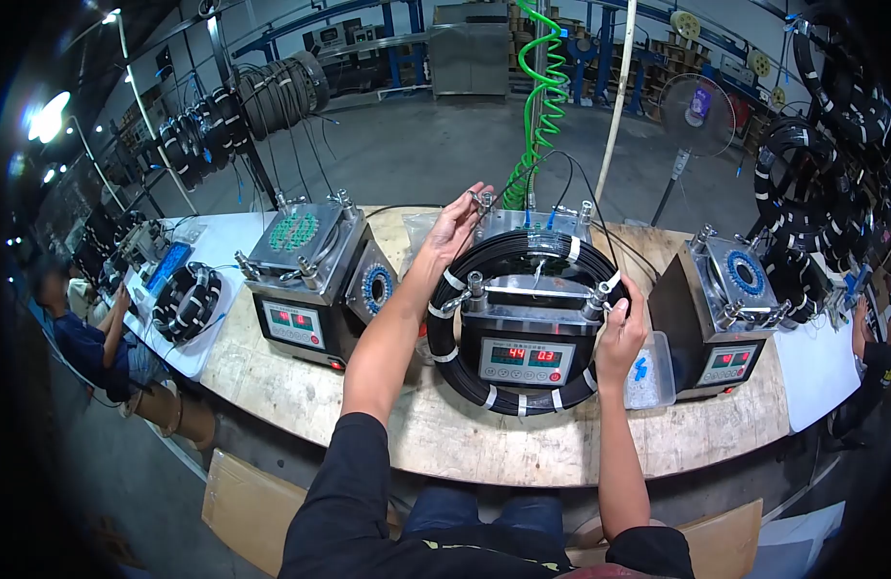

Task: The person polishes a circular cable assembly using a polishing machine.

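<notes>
A coil of black cable [525,399], bound with several white ties, hangs upright around the front of the middle machine [552,328], whose panel shows red digits. My right hand [621,338] is closed on the coil's right side, thumb in front, with some fingers hidden. My left hand [457,227] reaches past the coil's upper left; its fingers close around a metal corner post [485,201] at the machine's back left. Blue-tipped cable ends [550,220] stand on the machine top behind the coil, and a loose cable loop arches above them.
Similar machines stand at left [296,280] and right [725,309] on the wooden table [445,454]. A clear plastic box [650,372] with blue pieces sits right of the coil. A green spiral hose [542,106] hangs behind. Other people [83,328] work at both sides.
</notes>
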`<action>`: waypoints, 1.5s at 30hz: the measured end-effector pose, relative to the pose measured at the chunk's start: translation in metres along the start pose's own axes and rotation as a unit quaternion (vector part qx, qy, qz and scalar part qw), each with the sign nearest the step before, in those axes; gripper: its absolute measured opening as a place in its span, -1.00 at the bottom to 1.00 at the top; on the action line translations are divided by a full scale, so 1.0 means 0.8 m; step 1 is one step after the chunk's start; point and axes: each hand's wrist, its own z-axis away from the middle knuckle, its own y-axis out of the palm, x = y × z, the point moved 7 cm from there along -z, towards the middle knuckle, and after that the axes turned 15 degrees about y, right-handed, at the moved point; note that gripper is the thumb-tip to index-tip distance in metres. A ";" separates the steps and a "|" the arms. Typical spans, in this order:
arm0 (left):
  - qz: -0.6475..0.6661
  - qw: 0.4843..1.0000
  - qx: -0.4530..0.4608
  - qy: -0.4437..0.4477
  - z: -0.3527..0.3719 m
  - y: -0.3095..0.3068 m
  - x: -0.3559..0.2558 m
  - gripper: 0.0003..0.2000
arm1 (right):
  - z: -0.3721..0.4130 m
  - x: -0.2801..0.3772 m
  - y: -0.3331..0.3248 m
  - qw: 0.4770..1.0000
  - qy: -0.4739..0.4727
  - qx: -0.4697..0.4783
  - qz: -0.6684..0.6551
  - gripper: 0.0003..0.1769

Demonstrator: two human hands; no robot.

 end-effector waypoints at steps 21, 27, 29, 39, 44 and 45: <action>-0.195 0.970 0.076 -0.126 -0.036 0.010 0.026 -0.52 | 0.001 -0.004 0.003 1.000 0.001 -0.002 0.006 -0.54; -0.151 0.958 0.146 -0.197 -0.019 -0.008 0.023 -0.15 | -0.001 -0.011 0.001 1.000 0.009 0.003 0.020 -0.57; -0.299 0.945 0.087 -0.099 0.006 0.006 -0.009 -0.17 | 0.000 -0.009 0.001 1.000 0.000 -0.001 0.017 -0.57; -0.609 0.668 0.010 0.427 0.254 0.111 -0.141 -0.80 | 0.004 0.003 -0.002 1.000 0.019 0.015 0.000 -0.59; -0.692 0.569 0.107 0.432 0.303 0.145 -0.122 -0.90 | 0.004 0.004 -0.003 1.000 -0.001 0.006 -0.009 -0.57; -0.707 0.553 0.119 0.424 0.302 0.147 -0.120 -0.86 | 0.005 0.004 -0.004 1.000 0.011 0.010 -0.008 -0.57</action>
